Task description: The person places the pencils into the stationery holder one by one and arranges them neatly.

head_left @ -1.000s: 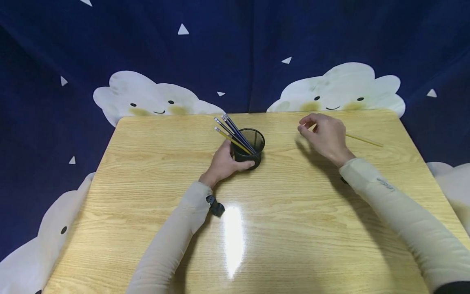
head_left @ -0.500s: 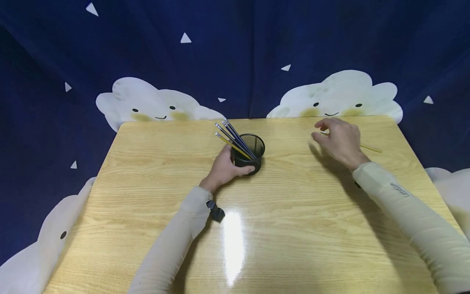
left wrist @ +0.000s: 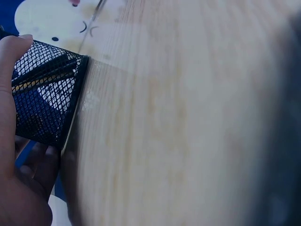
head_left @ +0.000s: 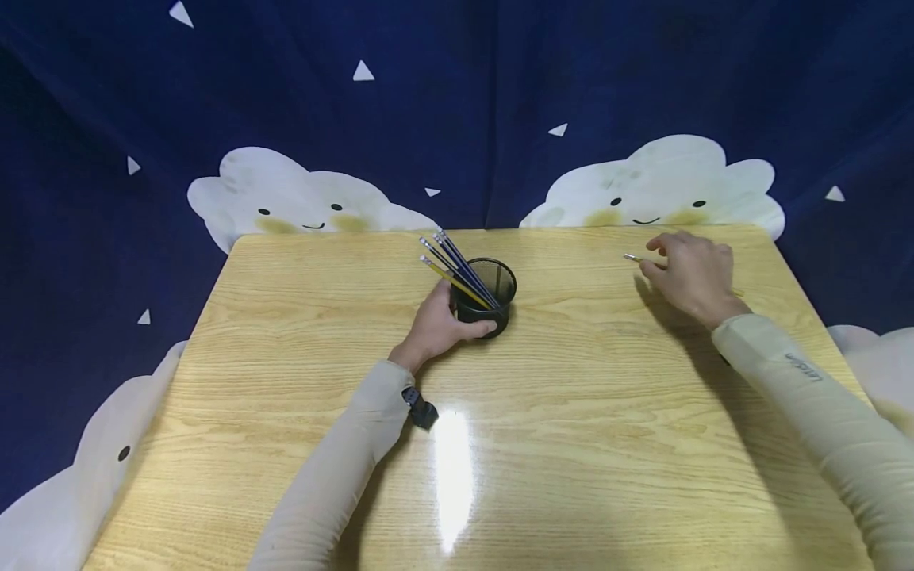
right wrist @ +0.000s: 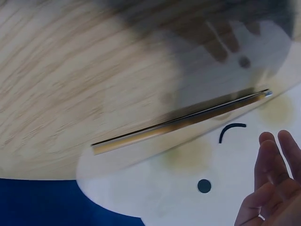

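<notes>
My left hand [head_left: 451, 311] grips a black mesh cup [head_left: 487, 295] near the middle of the far half of the wooden table [head_left: 557, 412]. Several blue and yellow pencils [head_left: 457, 266] lean left out of the cup. The left wrist view shows the cup [left wrist: 44, 94] close up, with my left hand [left wrist: 16, 179] wrapped round it. My right hand [head_left: 687, 270] hovers at the far right over a lone yellow pencil [head_left: 632, 258], whose metal end sticks out to the left. In the right wrist view this pencil [right wrist: 178, 123] lies flat on the table, and my relaxed fingers [right wrist: 270, 165] stay off it.
A dark blue cloth with white smiling clouds [head_left: 664, 178] hangs behind and around the table. The far edge of the table [head_left: 571, 228] runs just beyond my right hand. A bright glare patch [head_left: 453, 468] lies on the wood in front.
My right hand has slid to the right along the far edge, so the pencil's metal end now shows at its left. My left hand keeps its grip on the cup.
</notes>
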`<state>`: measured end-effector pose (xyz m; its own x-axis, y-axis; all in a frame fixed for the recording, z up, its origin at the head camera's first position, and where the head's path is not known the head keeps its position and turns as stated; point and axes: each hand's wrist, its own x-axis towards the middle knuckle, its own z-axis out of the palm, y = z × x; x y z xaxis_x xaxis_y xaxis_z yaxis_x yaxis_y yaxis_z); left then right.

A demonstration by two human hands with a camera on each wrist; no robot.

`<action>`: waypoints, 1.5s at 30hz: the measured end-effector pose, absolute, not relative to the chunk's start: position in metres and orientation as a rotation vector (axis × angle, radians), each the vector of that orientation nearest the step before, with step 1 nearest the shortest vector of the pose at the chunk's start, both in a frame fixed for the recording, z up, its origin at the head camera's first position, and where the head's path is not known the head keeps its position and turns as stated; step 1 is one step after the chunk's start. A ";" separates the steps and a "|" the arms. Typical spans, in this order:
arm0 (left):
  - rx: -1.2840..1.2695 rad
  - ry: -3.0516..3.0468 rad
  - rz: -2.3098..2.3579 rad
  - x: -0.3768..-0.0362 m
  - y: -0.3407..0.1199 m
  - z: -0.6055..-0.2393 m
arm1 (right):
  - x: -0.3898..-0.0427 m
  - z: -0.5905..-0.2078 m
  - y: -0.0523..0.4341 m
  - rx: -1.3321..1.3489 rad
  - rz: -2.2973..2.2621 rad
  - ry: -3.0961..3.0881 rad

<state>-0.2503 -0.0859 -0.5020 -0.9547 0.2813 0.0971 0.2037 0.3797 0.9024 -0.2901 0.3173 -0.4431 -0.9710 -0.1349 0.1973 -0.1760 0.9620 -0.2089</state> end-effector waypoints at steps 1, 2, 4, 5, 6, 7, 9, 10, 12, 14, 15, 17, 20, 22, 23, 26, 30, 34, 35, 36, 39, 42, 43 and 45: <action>0.449 2.550 1.651 -0.250 -0.086 -0.502 | -0.291 -0.444 0.319 0.233 0.330 -2.933; 0.447 2.550 1.651 -0.250 -0.086 -0.502 | -0.291 -0.444 0.321 0.230 0.318 -2.938; 0.448 2.550 1.655 -0.250 -0.087 -0.502 | -0.292 -0.445 0.325 0.220 0.300 -2.948; 0.449 2.550 1.658 -0.250 -0.087 -0.502 | -0.293 -0.446 0.327 0.213 0.288 -2.955; 0.451 2.550 1.660 -0.250 -0.087 -0.502 | -0.293 -0.446 0.329 0.202 0.281 -2.961; 0.449 2.553 1.657 -0.250 -0.086 -0.502 | -0.294 -0.447 0.331 0.192 0.273 -2.967; 0.454 2.555 1.657 -0.251 -0.086 -0.503 | -0.294 -0.448 0.335 0.169 0.254 -2.981; 0.456 2.556 1.658 -0.251 -0.086 -0.503 | -0.294 -0.449 0.337 0.158 0.241 -2.988; 0.457 2.557 1.659 -0.251 -0.086 -0.503 | -0.294 -0.451 0.340 0.151 0.221 -2.997; 0.456 2.556 1.664 -0.251 -0.086 -0.503 | -0.294 -0.453 0.343 0.158 0.196 -3.007; 0.456 2.554 1.667 -0.251 -0.086 -0.503 | -0.294 -0.454 0.345 0.163 0.187 -3.012; 0.450 2.555 1.668 -0.251 -0.086 -0.503 | -0.294 -0.456 0.347 0.175 0.176 -3.012; 0.448 2.559 1.662 -0.250 -0.085 -0.504 | -0.294 -0.458 0.349 0.185 0.170 -3.007; 0.446 2.560 1.660 -0.250 -0.085 -0.504 | -0.294 -0.460 0.351 0.192 0.169 -3.008; 0.444 2.561 1.659 -0.250 -0.085 -0.504 | -0.294 -0.461 0.352 0.195 0.168 -3.011; 0.436 2.558 1.663 -0.251 -0.085 -0.505 | -0.296 -0.464 0.356 0.195 0.154 -3.021; 0.432 2.556 1.668 -0.251 -0.086 -0.504 | -0.298 -0.468 0.359 0.195 0.140 -3.025; 0.442 2.559 1.669 -0.251 -0.086 -0.503 | -0.299 -0.469 0.361 0.211 0.151 -3.000; 0.444 2.560 1.669 -0.251 -0.086 -0.503 | -0.299 -0.470 0.361 0.217 0.154 -2.991; 0.446 2.560 1.669 -0.251 -0.086 -0.503 | -0.299 -0.470 0.361 0.224 0.157 -2.983; 0.451 2.560 1.669 -0.251 -0.086 -0.503 | -0.298 -0.471 0.361 0.242 0.151 -2.972; 0.455 2.559 1.668 -0.251 -0.086 -0.504 | -0.297 -0.472 0.361 0.245 0.141 -2.978; 0.456 2.559 1.667 -0.251 -0.086 -0.504 | -0.297 -0.472 0.361 0.244 0.135 -2.982; 0.455 2.557 1.667 -0.251 -0.086 -0.504 | -0.297 -0.473 0.360 0.241 0.127 -2.984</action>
<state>-0.2508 -0.0860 -0.5045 -0.9549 0.2745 0.1130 0.2142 0.3734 0.9026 -0.2968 0.3602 -0.4727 -0.9766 -0.1530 0.1509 -0.1653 0.9836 -0.0724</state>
